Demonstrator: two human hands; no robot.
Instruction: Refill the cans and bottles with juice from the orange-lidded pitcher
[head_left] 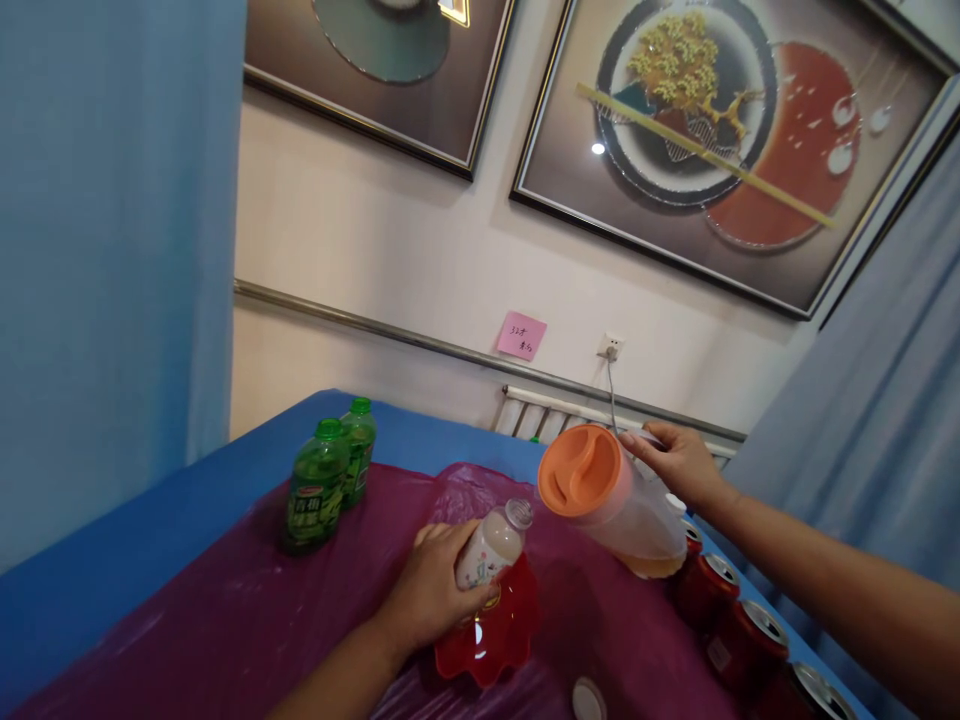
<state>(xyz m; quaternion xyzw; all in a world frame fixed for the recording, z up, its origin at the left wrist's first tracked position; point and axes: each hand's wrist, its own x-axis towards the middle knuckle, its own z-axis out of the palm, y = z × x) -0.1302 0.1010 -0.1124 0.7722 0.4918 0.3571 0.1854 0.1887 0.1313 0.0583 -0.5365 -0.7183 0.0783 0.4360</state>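
My left hand (433, 582) is wrapped round a small clear bottle (491, 545) with a printed label, its mouth uncapped and leaning to the right. Below the bottle lies a red scalloped dish (499, 640). In my right hand (679, 462) is the handle of a translucent pitcher (637, 515), whose orange lid (581, 470) tips toward the bottle's mouth. The two are apart, and I see no stream between them. Some amber liquid shows low in the pitcher. A white cap (588, 698) rests on the purple sheet (247, 610) near the front.
Two green-capped bottles (319, 490) stand at the left. A row of several red cans (746, 640) lines the right edge of the blue table (97, 530). Behind are a metal rail (390, 332), a wall socket (611, 346) with a cord, and blue curtains (112, 250) on both sides.
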